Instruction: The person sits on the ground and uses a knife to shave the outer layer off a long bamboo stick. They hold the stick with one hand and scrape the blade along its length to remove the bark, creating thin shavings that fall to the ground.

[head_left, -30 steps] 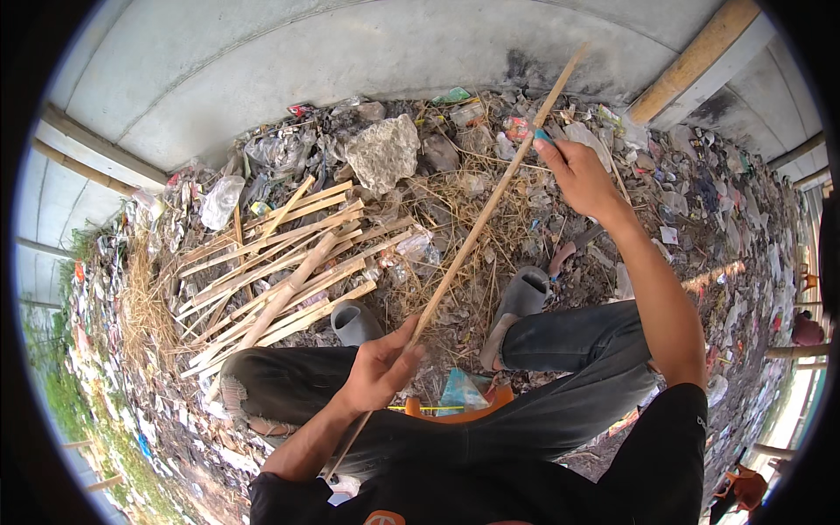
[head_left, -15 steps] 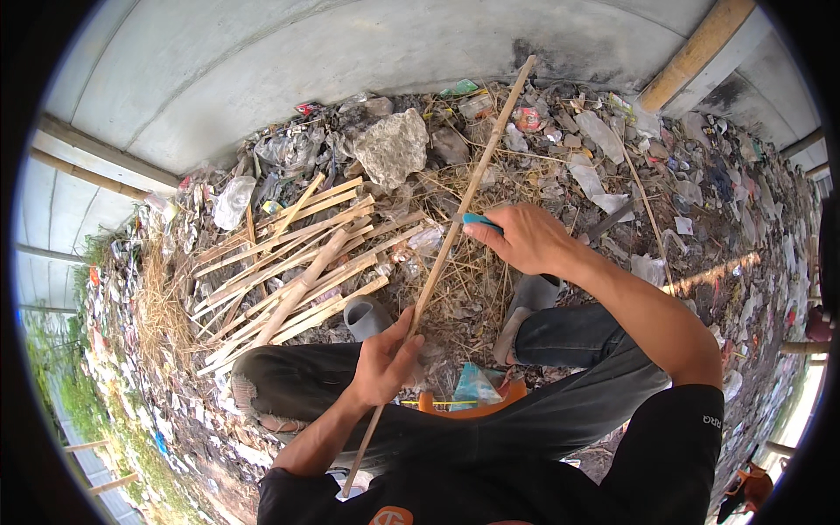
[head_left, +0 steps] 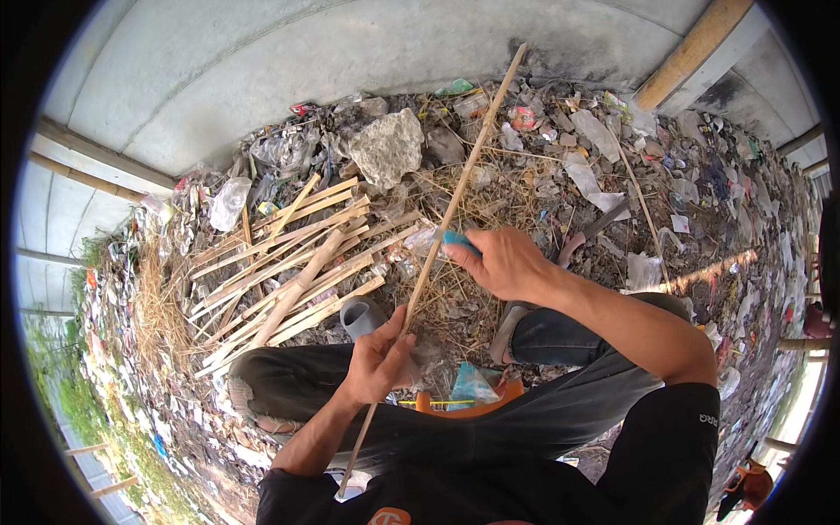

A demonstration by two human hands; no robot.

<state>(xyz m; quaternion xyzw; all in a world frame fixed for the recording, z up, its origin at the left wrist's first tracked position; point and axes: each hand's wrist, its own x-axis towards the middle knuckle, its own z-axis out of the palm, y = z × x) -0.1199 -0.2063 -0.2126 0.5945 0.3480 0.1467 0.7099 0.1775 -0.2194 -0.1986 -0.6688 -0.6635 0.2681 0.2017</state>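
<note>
A long, thin bamboo strip (head_left: 468,171) slants from my lap up toward the grey wall. My left hand (head_left: 378,359) is closed around its lower part, thumb along the top, in front of my left knee. In my right hand (head_left: 503,262) is a small teal tool (head_left: 460,244), pinched against the strip's right side above my left hand. The fingers hide most of the tool, so its exact kind does not show. Right of that hand, a knife (head_left: 593,233) with a dark blade and brown handle lies on the littered ground.
Left of the strip lies a loose pile of cut strips (head_left: 293,271). A pale rock (head_left: 385,147) sits beyond it, near the concrete wall (head_left: 262,66). Plastic scraps and straw cover the ground. Under me is something orange, perhaps a low seat (head_left: 490,405). A bamboo post (head_left: 696,54) leans at the upper right.
My right hand and the teal tool have slid down along the strip, toward my left hand. More of the knife's handle shows now. My left hand keeps its hold.
</note>
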